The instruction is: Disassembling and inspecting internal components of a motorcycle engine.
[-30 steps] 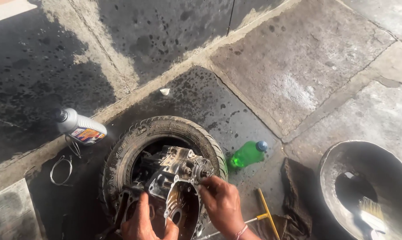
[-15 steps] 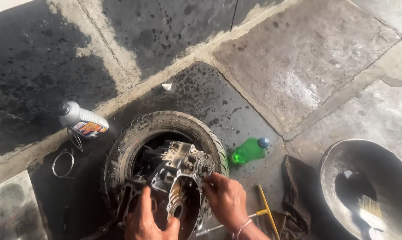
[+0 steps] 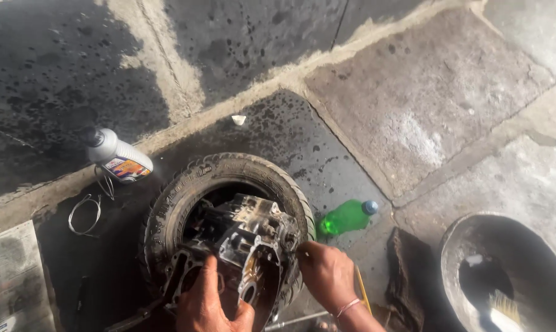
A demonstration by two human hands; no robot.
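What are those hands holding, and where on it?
Both grip the engine casing resting in the tyre: left hand on its near lower edge, right hand at its right side.

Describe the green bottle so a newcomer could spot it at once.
Start at the black tyre lying flat on the oil-stained floor. Just off its right edge, a green plastic bottle lies on its side. It is the only bright green item, with a blue cap.

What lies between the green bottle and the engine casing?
In the head view, the tyre's tread wall separates the green bottle from the engine casing; the right hand is just below.
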